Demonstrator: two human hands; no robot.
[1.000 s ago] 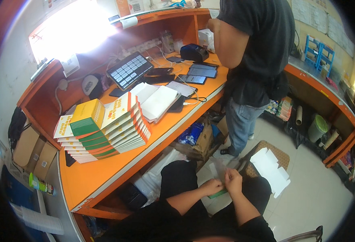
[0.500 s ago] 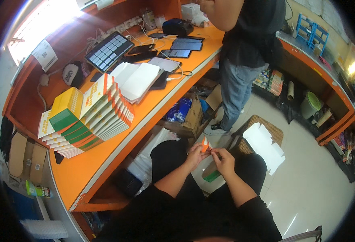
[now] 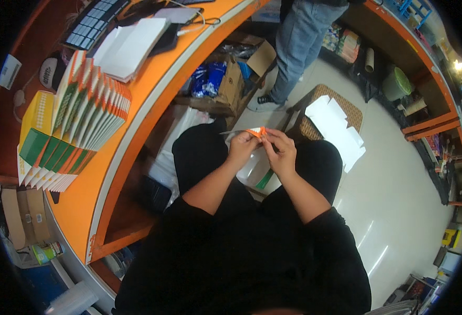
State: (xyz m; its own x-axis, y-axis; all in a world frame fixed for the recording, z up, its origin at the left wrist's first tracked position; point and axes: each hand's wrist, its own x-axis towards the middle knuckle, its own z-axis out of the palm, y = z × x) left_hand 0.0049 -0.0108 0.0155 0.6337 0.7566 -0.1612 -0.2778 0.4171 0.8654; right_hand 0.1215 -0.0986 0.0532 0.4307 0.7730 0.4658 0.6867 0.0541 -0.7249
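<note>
Above my lap, both hands pinch a small orange-and-white piece (image 3: pixel 255 132) that looks like the flap of a folding carton. My left hand (image 3: pixel 242 148) grips it from the left, and a thin pale edge sticks out past those fingers. My right hand (image 3: pixel 282 148) closes thumb and fingertips on its right end. Below the hands, between my knees, lies a pale panel with a green strip (image 3: pixel 265 179); whether it joins the piece I hold, I cannot tell. On the orange table to the left stands a stack of yellow, green, orange and white cartons (image 3: pixel 76 126).
A white die-cut card sheet (image 3: pixel 337 128) lies on a woven stool (image 3: pixel 322 94) at right. Another person in jeans (image 3: pixel 307 42) stands ahead. White paper stacks (image 3: pixel 131 47) and a tablet-like panel (image 3: pixel 94 23) sit on the orange table (image 3: pixel 97 205). An open cardboard box (image 3: pixel 231 79) holds blue packets.
My view has tilted downward, so the table and person sit higher in it. My hands keep hold of the orange-and-white piece, which has turned from upright to lying more level.
</note>
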